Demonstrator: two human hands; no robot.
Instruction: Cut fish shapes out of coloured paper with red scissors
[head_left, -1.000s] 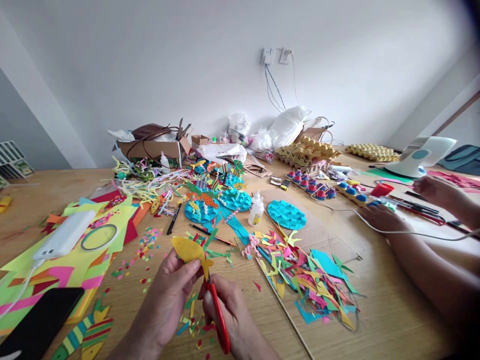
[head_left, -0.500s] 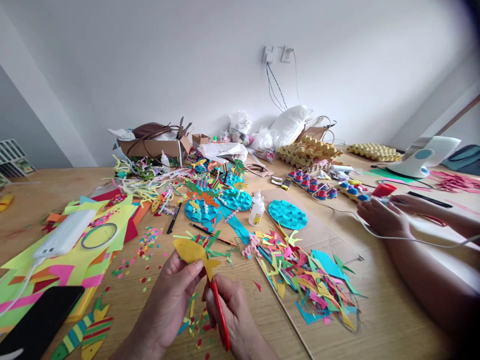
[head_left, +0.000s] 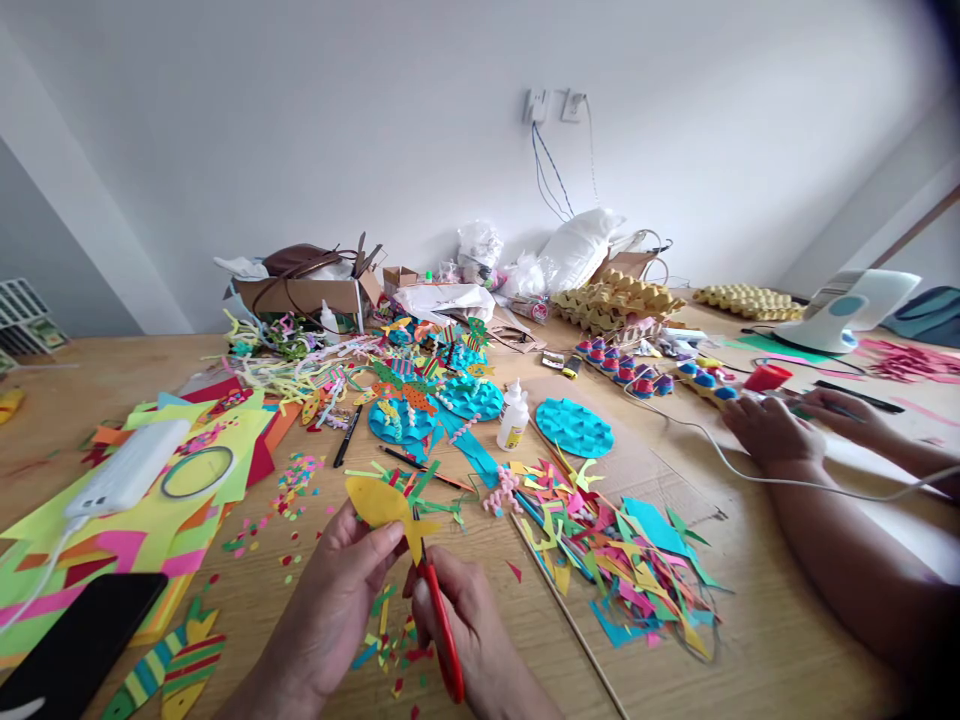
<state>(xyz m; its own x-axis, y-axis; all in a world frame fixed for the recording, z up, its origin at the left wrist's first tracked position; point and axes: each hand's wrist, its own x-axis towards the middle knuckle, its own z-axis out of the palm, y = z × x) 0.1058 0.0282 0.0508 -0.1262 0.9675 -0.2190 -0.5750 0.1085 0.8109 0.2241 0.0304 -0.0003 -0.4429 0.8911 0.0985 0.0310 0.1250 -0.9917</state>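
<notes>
A yellow paper fish [head_left: 379, 504] is pinched by my left hand [head_left: 352, 575], thumb on top, its body pointing up and left. My right hand [head_left: 461, 605] grips red-handled scissors [head_left: 444, 635], whose blades meet the fish at its tail. Small coloured paper scraps [head_left: 394, 640] lie on the table below my hands. Striped paper fish [head_left: 193, 665] rest at the lower left, beside a black phone [head_left: 82, 640].
A white glue bottle [head_left: 514, 418] stands ahead, near a blue scalloped oval [head_left: 574, 428]. Paper offcuts [head_left: 645, 570] and a thin stick [head_left: 574, 625] lie to the right. A co-worker's hands [head_left: 776, 435] are at a red object [head_left: 767, 378]. Coloured sheets [head_left: 217, 500] lie left.
The scissors' blades have shifted slightly against the tail of the fish, and my right hand has moved a little. The co-worker's hands have moved slightly to the right.
</notes>
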